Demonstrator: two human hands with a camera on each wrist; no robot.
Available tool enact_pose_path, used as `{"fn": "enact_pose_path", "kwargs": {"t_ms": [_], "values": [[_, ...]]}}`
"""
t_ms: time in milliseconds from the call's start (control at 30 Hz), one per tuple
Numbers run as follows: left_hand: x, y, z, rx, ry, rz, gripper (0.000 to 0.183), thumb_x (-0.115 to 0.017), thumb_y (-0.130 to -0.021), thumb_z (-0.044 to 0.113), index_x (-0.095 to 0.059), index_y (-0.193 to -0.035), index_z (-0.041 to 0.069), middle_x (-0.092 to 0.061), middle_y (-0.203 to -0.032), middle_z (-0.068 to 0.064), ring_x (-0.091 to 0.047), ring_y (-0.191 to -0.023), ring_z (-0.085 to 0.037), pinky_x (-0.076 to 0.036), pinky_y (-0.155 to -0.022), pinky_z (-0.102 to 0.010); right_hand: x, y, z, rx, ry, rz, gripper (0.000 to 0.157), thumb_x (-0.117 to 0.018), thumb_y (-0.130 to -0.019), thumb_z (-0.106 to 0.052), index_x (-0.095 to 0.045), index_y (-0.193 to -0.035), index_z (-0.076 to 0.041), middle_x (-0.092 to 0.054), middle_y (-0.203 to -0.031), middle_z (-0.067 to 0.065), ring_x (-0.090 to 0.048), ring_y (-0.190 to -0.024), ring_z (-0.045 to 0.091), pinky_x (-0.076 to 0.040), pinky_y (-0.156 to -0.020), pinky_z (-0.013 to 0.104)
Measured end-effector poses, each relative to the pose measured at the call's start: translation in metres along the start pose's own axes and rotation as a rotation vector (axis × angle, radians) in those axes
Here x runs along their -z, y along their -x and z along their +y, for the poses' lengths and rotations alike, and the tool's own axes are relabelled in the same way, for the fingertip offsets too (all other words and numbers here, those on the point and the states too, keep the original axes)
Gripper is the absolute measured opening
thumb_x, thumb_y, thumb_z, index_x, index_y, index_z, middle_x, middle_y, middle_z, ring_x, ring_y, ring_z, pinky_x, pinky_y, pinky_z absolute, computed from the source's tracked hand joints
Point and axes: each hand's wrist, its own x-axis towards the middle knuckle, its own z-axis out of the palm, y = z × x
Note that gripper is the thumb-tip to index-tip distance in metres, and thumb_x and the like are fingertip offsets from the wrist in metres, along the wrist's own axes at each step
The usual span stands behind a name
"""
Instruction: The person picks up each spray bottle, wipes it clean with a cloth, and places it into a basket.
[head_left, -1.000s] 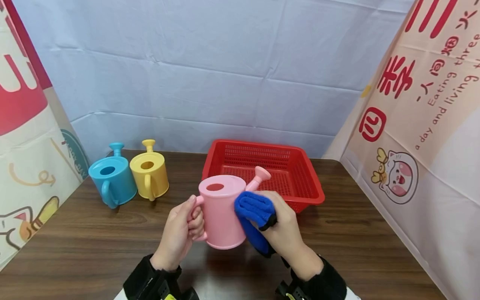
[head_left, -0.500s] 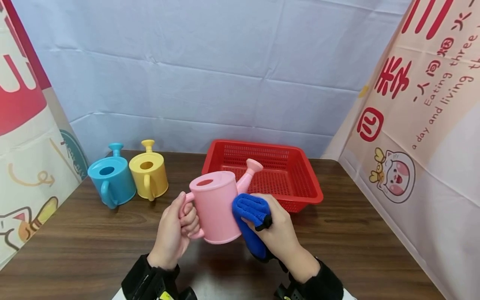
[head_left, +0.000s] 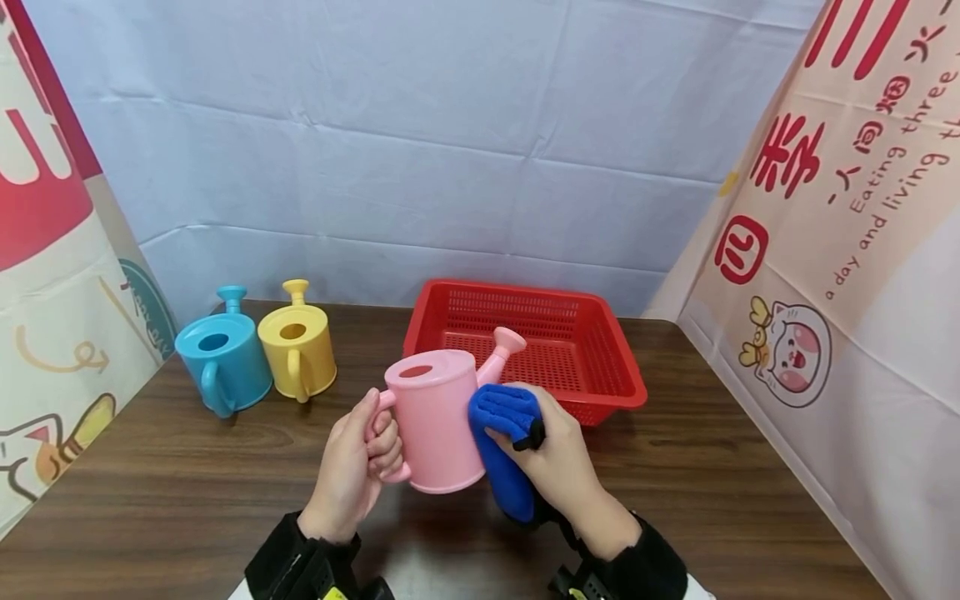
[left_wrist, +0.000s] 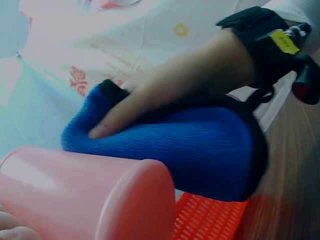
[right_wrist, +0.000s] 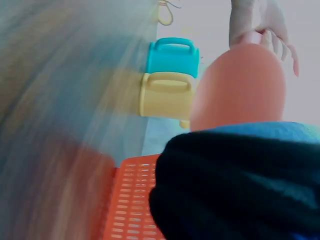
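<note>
A pink watering can (head_left: 438, 425) is held up over the table, slightly tilted, its spout pointing to the right. My left hand (head_left: 352, 462) grips it by the handle, fingers curled round. In my right hand (head_left: 558, 454) is a folded blue cloth (head_left: 506, 417) with black edging, pinched between thumb and fingers. The cloth lies against the right side of the can, just under the spout. From the left wrist view, the blue cloth (left_wrist: 170, 145) sits along the can's side (left_wrist: 65, 185), with the thumb pressing on top. The right-hand fingers behind the cloth are hidden.
A red perforated basket (head_left: 630, 375) stands at the back of the wooden table, behind the pink can. To the left, a blue watering can (head_left: 228, 358) and a yellow watering can (head_left: 315, 354) stand side by side. Cloth hangings (head_left: 480, 142) enclose the back and both sides.
The pink can has shifted left and tipped, its spout end rising, then lowered slightly. My right hand has followed with the cloth, keeping it at the can's right side.
</note>
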Motion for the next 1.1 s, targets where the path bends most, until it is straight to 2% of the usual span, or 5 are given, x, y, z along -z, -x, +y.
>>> {"fn": "enact_pose_path", "kwargs": {"t_ms": [267,500,667,900,1100], "values": [[-0.006,0.003,-0.008,0.016,0.0,-0.082,0.046,-0.041,-0.1,0.036,-0.027,-0.065,0.009,-0.021,-0.052,0.0,-0.02,-0.042,-0.012,-0.019,-0.042,-0.025,0.008,-0.011,-0.005,-0.197,-0.068,0.089,0.047,-0.076,-0.078,-0.012,-0.054,-0.119,-0.007,-0.063,-0.112,0.007,-0.06,-0.103,0.022,-0.048,-0.085,0.044],[-0.003,0.002,-0.007,0.004,0.036,-0.1,0.044,-0.037,-0.101,0.035,-0.028,-0.066,0.01,-0.021,-0.052,0.001,-0.019,-0.042,-0.013,-0.016,-0.042,-0.026,0.007,-0.009,-0.002,-0.311,-0.114,0.019,0.046,-0.073,-0.081,-0.014,-0.052,-0.121,-0.006,-0.062,-0.114,0.009,-0.06,-0.102,0.025,-0.049,-0.083,0.047],[0.0,-0.001,0.0,-0.027,0.063,-0.073,0.042,-0.034,-0.102,0.036,-0.031,-0.067,0.012,-0.025,-0.052,0.002,-0.023,-0.041,-0.013,-0.016,-0.043,-0.027,0.004,-0.006,0.002,-0.367,-0.093,-0.058,0.045,-0.073,-0.081,-0.015,-0.053,-0.12,-0.007,-0.062,-0.113,0.009,-0.061,-0.1,0.027,-0.049,-0.082,0.049],[0.004,-0.002,0.004,-0.117,0.091,-0.078,0.041,-0.03,-0.103,0.035,-0.03,-0.068,0.012,-0.025,-0.053,0.002,-0.023,-0.042,-0.013,-0.014,-0.042,-0.029,0.0,-0.001,0.006,-0.333,-0.074,-0.096,0.045,-0.075,-0.079,-0.012,-0.054,-0.118,-0.008,-0.062,-0.112,0.007,-0.062,-0.1,0.024,-0.05,-0.082,0.045],[0.003,-0.001,0.001,-0.027,0.05,-0.055,0.043,-0.035,-0.101,0.037,-0.031,-0.068,0.012,-0.024,-0.053,0.002,-0.024,-0.042,-0.013,-0.017,-0.043,-0.028,0.0,-0.002,0.009,-0.27,-0.072,-0.063,0.046,-0.075,-0.078,-0.008,-0.055,-0.119,-0.007,-0.062,-0.113,0.008,-0.061,-0.102,0.024,-0.049,-0.083,0.045]]}}
